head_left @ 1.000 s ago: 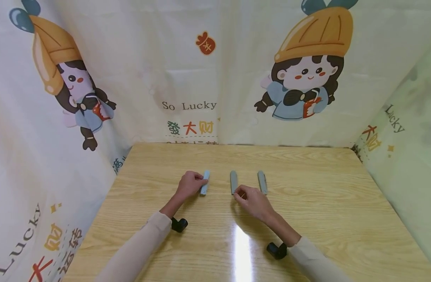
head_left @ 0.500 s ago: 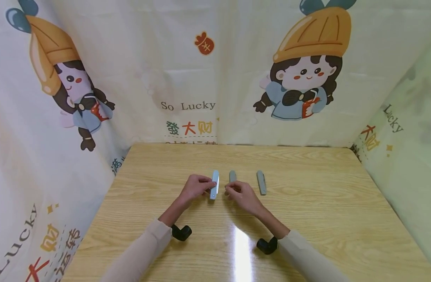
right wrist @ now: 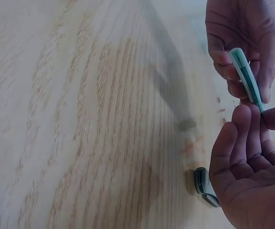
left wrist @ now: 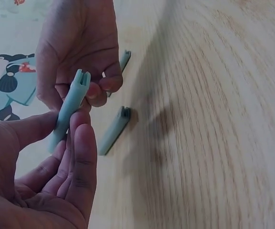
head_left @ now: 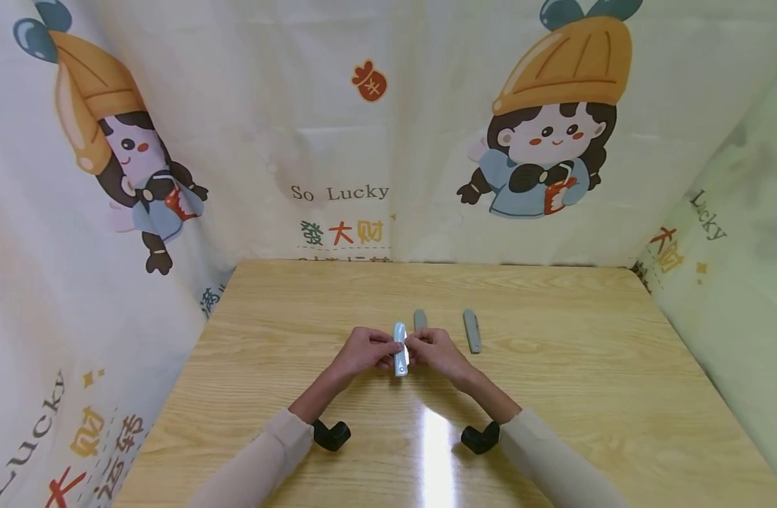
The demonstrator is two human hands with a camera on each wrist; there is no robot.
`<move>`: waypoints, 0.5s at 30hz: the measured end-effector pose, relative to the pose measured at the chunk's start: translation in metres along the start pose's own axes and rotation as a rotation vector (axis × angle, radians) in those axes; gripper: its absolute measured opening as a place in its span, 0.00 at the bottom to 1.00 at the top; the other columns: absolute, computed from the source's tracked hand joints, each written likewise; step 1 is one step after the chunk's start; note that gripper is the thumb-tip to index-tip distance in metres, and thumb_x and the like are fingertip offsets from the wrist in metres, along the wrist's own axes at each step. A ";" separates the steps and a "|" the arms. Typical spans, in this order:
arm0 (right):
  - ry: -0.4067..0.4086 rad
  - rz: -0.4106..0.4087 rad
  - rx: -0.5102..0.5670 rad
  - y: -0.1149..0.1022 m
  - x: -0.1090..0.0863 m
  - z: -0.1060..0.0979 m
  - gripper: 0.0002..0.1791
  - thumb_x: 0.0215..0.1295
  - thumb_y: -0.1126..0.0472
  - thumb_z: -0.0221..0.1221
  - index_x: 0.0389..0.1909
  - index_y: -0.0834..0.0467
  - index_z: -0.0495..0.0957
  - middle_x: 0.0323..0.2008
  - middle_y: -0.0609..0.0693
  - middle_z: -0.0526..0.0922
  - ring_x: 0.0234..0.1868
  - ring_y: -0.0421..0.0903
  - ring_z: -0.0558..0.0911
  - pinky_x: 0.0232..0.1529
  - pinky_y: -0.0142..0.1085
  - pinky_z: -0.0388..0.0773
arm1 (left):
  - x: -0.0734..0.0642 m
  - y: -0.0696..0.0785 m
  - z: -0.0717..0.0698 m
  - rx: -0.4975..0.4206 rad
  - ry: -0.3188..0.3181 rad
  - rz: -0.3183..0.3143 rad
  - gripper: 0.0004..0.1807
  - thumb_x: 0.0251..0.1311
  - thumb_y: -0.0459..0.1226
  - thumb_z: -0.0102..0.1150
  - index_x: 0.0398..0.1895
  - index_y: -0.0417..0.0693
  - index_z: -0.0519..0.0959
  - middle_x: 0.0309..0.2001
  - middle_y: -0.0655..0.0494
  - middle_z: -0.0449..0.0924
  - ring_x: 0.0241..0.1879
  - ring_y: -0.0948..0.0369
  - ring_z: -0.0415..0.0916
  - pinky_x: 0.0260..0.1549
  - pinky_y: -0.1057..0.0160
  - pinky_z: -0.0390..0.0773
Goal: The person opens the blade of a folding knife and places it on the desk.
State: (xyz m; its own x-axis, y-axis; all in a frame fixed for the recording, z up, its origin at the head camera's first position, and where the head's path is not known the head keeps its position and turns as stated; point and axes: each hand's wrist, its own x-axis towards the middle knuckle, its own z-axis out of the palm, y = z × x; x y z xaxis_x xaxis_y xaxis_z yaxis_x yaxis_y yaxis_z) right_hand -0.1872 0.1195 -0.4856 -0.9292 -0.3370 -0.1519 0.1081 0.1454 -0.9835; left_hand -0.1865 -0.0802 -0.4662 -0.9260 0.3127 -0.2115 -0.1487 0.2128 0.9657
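Observation:
A pale blue folding knife is held up between both hands above the table, with a white sliver of blade along its right side. My left hand grips its handle between thumb and fingers. My right hand pinches at the blade side, fingers curled. In the left wrist view the slotted end of the knife points up. From the right wrist, the slot along the knife shows. Partly hidden behind my right hand lies a grey-green folding knife.
Another grey-green folding knife lies farther right on the wooden table. A printed curtain hangs along the table's back and sides. Black wrist cameras sit under both wrists.
My left hand has lifted the pale blue knife from the left of the row and brought it right and nearer. My right hand has moved left to meet it.

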 end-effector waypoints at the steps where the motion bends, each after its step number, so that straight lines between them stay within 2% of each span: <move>1: 0.000 0.001 -0.012 0.000 -0.001 -0.001 0.15 0.76 0.60 0.55 0.45 0.71 0.79 0.34 0.53 0.82 0.35 0.44 0.81 0.41 0.40 0.81 | 0.000 0.000 0.001 -0.017 -0.010 -0.006 0.15 0.66 0.33 0.67 0.46 0.26 0.83 0.35 0.42 0.86 0.28 0.58 0.84 0.33 0.55 0.85; 10: 0.035 -0.034 -0.104 0.000 -0.003 -0.001 0.11 0.74 0.62 0.54 0.37 0.67 0.79 0.30 0.51 0.79 0.31 0.45 0.77 0.38 0.42 0.79 | -0.002 0.002 0.003 -0.018 -0.013 -0.019 0.14 0.67 0.34 0.66 0.45 0.27 0.83 0.33 0.44 0.86 0.28 0.58 0.84 0.34 0.55 0.85; 15: 0.064 -0.055 -0.087 0.003 -0.003 0.001 0.13 0.75 0.61 0.54 0.36 0.67 0.79 0.30 0.51 0.80 0.32 0.45 0.78 0.37 0.40 0.79 | -0.003 0.000 0.000 -0.027 -0.009 -0.021 0.13 0.68 0.33 0.65 0.44 0.27 0.83 0.33 0.45 0.86 0.29 0.58 0.84 0.36 0.54 0.85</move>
State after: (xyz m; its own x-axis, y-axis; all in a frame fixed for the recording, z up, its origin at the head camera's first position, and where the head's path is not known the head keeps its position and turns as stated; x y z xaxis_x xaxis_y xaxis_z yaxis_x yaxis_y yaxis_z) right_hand -0.1840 0.1204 -0.4883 -0.9538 -0.2871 -0.0883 0.0276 0.2091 -0.9775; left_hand -0.1837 -0.0810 -0.4652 -0.9195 0.3163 -0.2333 -0.1779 0.1943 0.9647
